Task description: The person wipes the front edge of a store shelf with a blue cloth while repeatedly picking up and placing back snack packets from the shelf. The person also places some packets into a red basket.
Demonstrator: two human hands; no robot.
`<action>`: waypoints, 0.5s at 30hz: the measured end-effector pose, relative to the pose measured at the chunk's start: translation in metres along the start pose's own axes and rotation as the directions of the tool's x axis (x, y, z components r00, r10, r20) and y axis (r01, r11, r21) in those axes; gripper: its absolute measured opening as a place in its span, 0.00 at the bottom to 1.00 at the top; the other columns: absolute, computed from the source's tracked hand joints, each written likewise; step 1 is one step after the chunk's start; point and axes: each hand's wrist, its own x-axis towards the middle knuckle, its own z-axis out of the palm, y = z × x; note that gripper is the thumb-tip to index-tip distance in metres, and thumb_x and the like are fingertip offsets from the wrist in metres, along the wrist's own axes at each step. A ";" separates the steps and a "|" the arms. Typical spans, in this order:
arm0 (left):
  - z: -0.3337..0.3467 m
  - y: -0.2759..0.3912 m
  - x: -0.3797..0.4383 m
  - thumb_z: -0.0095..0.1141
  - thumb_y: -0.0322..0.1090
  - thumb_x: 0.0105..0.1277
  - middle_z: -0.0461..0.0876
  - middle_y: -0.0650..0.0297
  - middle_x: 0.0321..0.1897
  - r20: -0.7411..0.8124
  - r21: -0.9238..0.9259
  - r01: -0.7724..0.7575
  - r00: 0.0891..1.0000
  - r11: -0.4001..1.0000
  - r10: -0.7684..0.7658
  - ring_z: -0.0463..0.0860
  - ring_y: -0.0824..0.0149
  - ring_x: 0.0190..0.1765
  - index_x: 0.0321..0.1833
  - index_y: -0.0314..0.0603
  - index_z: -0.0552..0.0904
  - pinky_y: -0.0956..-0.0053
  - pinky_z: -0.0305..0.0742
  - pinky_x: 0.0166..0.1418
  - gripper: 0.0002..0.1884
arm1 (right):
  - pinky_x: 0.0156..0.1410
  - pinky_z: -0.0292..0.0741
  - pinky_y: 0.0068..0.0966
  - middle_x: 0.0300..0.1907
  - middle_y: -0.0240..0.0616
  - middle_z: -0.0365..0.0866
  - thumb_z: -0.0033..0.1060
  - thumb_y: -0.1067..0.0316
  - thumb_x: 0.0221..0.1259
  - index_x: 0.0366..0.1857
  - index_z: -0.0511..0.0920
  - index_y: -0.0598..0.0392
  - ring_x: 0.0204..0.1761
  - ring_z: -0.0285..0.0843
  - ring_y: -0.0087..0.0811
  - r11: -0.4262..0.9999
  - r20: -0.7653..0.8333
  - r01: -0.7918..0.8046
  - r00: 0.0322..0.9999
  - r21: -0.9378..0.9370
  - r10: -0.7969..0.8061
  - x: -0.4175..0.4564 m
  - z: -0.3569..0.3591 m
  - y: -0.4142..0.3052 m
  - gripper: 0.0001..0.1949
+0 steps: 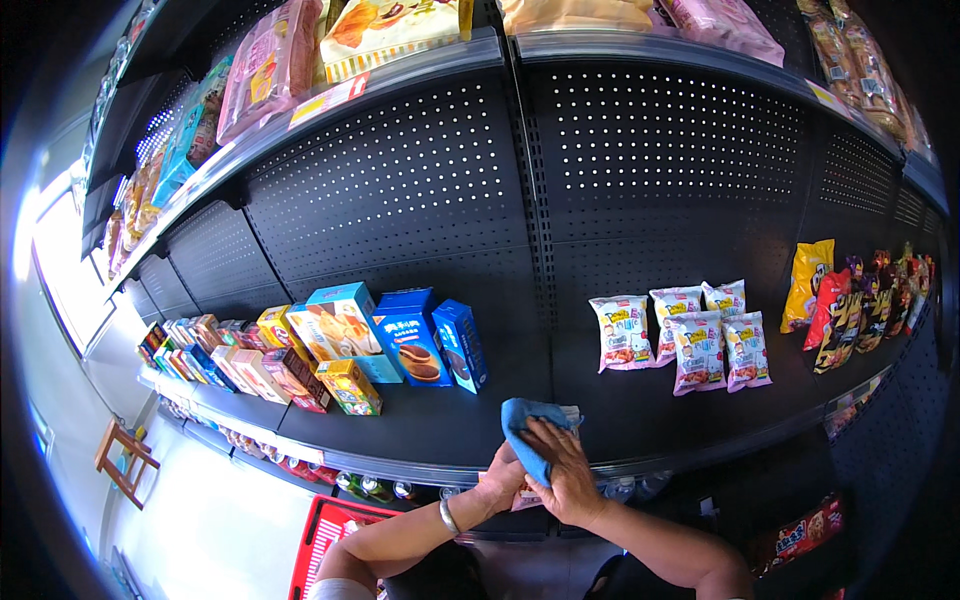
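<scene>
In front of the shelf's front edge, my right hand [559, 465] presses a folded blue cloth [529, 427] against a snack packet [526, 498]. My left hand [501, 480] is closed around the packet's left side; most of the packet is hidden by the hands and cloth. Pink and white snack packets [699, 352] of the Hello Kitty kind stand in a group on the black metal shelf [450, 431], to the right of my hands. Blue Oreo boxes [411, 337] stand on the same shelf to the left.
More biscuit boxes [300, 375] line the shelf at left, and bagged snacks [840, 315] stand at far right. Large bags [397, 34] fill the shelf above. A red plastic basket [306, 536] is below left, near cans [373, 487]. A wooden stool [124, 457] stands on the floor.
</scene>
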 end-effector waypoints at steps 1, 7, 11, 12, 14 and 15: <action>-0.007 -0.009 0.004 0.63 0.34 0.66 0.73 0.57 0.61 -0.042 0.033 -0.018 0.999 0.999 0.020 0.79 0.59 0.58 0.71 0.44 0.63 0.67 0.80 0.59 0.32 | 0.77 0.50 0.48 0.73 0.46 0.61 0.51 0.56 0.69 0.68 0.69 0.53 0.74 0.57 0.49 1.000 0.030 0.015 0.999 0.011 -0.015 -0.001 0.002 -0.004 0.26; -0.006 -0.015 0.013 0.63 0.34 0.66 0.73 0.55 0.62 0.075 -0.034 0.025 0.997 0.999 -0.023 0.78 0.58 0.59 0.71 0.41 0.63 0.65 0.80 0.59 0.32 | 0.77 0.51 0.46 0.71 0.44 0.66 0.46 0.56 0.72 0.65 0.72 0.54 0.75 0.57 0.45 0.999 0.009 0.028 1.000 0.040 -0.028 0.000 -0.001 0.001 0.22; -0.002 -0.017 0.009 0.64 0.28 0.64 0.77 0.54 0.56 0.076 0.083 -0.015 0.997 0.996 0.008 0.80 0.58 0.56 0.67 0.40 0.65 0.63 0.80 0.59 0.30 | 0.75 0.56 0.46 0.69 0.44 0.68 0.47 0.55 0.72 0.64 0.73 0.53 0.72 0.62 0.46 0.999 -0.076 -0.007 0.997 0.033 0.009 0.003 0.001 0.014 0.22; 0.000 -0.014 0.008 0.64 0.26 0.63 0.78 0.55 0.55 0.072 0.105 -0.017 0.997 0.994 0.009 0.81 0.58 0.55 0.66 0.40 0.66 0.62 0.80 0.59 0.29 | 0.74 0.57 0.46 0.69 0.45 0.68 0.47 0.55 0.72 0.64 0.73 0.52 0.72 0.62 0.46 0.999 -0.081 -0.024 0.996 0.043 0.027 0.005 0.001 0.019 0.22; 0.006 -0.009 0.005 0.63 0.23 0.62 0.79 0.55 0.52 0.047 0.151 -0.046 0.998 0.987 0.039 0.82 0.58 0.53 0.61 0.39 0.68 0.61 0.81 0.58 0.25 | 0.74 0.58 0.46 0.69 0.45 0.69 0.48 0.55 0.72 0.64 0.73 0.51 0.71 0.63 0.46 0.997 -0.086 -0.057 0.994 0.055 0.062 0.005 0.000 0.024 0.21; 0.008 -0.006 0.005 0.63 0.23 0.62 0.79 0.55 0.52 0.028 0.137 -0.021 0.999 0.990 0.017 0.82 0.58 0.53 0.61 0.39 0.68 0.60 0.81 0.58 0.25 | 0.74 0.58 0.46 0.69 0.45 0.69 0.48 0.55 0.72 0.64 0.72 0.51 0.71 0.63 0.46 0.995 -0.089 -0.077 0.993 0.056 0.081 0.005 -0.001 0.025 0.21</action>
